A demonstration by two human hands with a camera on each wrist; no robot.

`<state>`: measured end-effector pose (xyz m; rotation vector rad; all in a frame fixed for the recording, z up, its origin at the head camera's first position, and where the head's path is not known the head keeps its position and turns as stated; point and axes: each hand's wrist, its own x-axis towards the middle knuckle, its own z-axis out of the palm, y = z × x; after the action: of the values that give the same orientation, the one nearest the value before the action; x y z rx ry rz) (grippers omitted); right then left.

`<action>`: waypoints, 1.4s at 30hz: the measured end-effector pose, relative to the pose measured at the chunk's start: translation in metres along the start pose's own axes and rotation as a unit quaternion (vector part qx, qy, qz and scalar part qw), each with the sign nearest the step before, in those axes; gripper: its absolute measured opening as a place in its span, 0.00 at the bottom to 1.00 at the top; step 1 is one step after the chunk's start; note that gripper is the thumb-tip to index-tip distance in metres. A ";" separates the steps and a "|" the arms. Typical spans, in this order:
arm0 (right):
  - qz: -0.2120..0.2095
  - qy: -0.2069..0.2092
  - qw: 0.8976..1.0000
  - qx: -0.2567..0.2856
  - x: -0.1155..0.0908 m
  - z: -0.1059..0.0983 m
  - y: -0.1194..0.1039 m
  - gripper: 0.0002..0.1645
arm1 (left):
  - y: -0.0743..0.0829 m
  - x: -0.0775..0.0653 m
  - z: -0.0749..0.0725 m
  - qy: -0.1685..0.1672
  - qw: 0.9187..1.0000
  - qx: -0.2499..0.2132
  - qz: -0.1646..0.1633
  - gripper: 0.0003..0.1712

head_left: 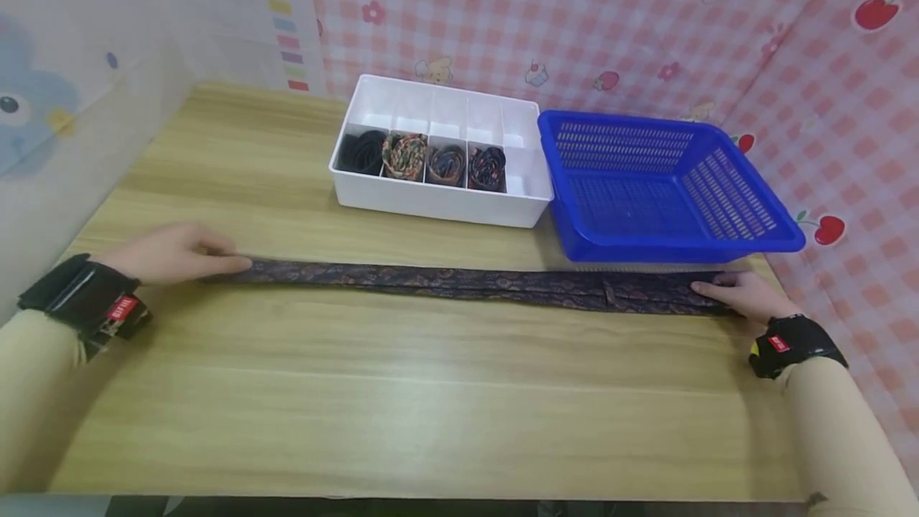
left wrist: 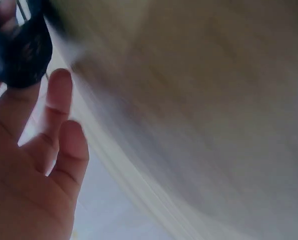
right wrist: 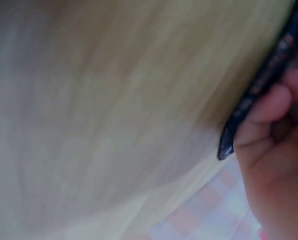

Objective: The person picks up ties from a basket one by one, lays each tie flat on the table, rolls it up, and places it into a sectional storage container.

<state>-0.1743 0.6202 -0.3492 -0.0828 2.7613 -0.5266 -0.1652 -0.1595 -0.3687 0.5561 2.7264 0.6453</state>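
Observation:
A dark patterned necktie [head_left: 459, 281] stretches left to right across the wooden table. My left hand [head_left: 168, 252] pinches its narrower end between thumb and fingers. At the wider end, my right hand [head_left: 750, 296] grips the fabric, thumb on top. A small loop crosses the tie's back near the right hand. In the left wrist view, dark fabric [left wrist: 24, 60] hangs over the fingers, and the other fingers [left wrist: 71, 142] are loosely bent. The right wrist view shows the tie's edge [right wrist: 248, 102] along the curled fingers [right wrist: 273, 102].
Behind the tie stands a white divided box [head_left: 431, 202], with several rolled ties in its front compartments and its back row bare. A blue plastic basket [head_left: 675, 250] sits to its right, close behind the tie. Patterned cloth [head_left: 574, 30] covers the walls around the table [head_left: 431, 405].

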 end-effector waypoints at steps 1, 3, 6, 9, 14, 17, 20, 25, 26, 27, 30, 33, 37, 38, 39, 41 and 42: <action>0.000 -0.004 1.000 0.004 -0.001 0.000 0.001 0.27 | 0.001 0.001 0.000 0.007 1.000 0.003 0.001 0.25; -0.002 -0.008 1.000 -0.001 -0.002 0.001 0.001 0.25 | 0.002 0.003 -0.001 0.022 1.000 0.015 0.006 0.22; -0.001 -0.009 1.000 -0.012 -0.002 0.002 0.000 0.25 | 0.005 0.005 -0.003 0.043 0.998 0.031 0.013 0.16; -0.002 0.000 1.000 -0.030 0.000 0.004 -0.002 0.25 | 0.007 0.007 -0.004 0.056 0.998 0.038 0.013 0.11; 0.002 0.008 1.000 -0.001 0.000 -0.002 -0.005 0.26 | 0.005 0.007 -0.003 0.068 0.998 0.018 0.003 0.14; 0.000 0.028 1.000 0.006 -0.008 -0.010 -0.011 0.31 | 0.001 0.000 -0.003 0.061 0.998 -0.009 -0.032 0.22; -0.015 0.055 0.997 -0.047 -0.023 -0.018 -0.032 0.29 | -0.002 -0.011 -0.004 0.038 0.995 -0.040 -0.077 0.31; -0.132 0.076 0.981 -0.121 -0.032 -0.003 -0.106 0.15 | -0.003 -0.025 -0.006 0.038 0.997 -0.043 -0.052 0.30; -0.166 0.079 0.976 -0.118 -0.030 0.006 -0.123 0.12 | -0.003 -0.026 -0.006 0.047 0.998 -0.030 -0.029 0.30; -0.203 0.083 0.969 -0.117 -0.028 0.016 -0.140 0.10 | -0.003 -0.028 -0.006 0.057 0.998 -0.017 -0.004 0.31; -0.297 0.088 0.943 -0.118 -0.021 0.046 -0.184 0.09 | -0.004 -0.032 -0.006 0.081 0.994 0.021 0.075 0.36; -0.358 0.094 0.917 -0.147 -0.012 0.069 -0.214 0.16 | -0.007 -0.036 -0.004 0.092 0.989 0.030 0.111 0.36; -0.367 0.111 0.899 -0.212 -0.001 0.082 -0.222 0.19 | -0.008 -0.035 -0.001 0.098 0.991 0.009 0.092 0.25; -0.360 0.110 0.899 -0.225 0.002 0.083 -0.220 0.17 | -0.008 -0.035 -0.001 0.098 0.992 -0.004 0.084 0.23; -0.355 0.106 0.899 -0.233 0.004 0.084 -0.217 0.14 | -0.007 -0.034 0.000 0.099 0.992 -0.016 0.073 0.22; -0.352 0.098 0.900 -0.239 0.007 0.085 -0.210 0.11 | -0.006 -0.034 -0.002 0.101 0.992 -0.049 0.065 0.22; -0.354 0.095 0.899 -0.239 0.008 0.085 -0.208 0.11 | -0.005 -0.035 -0.002 0.103 0.991 -0.062 0.061 0.23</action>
<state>-0.1548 0.3966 -0.3498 -1.2415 2.9234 0.0141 -0.1370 -0.1797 -0.3630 0.6630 2.8311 0.9442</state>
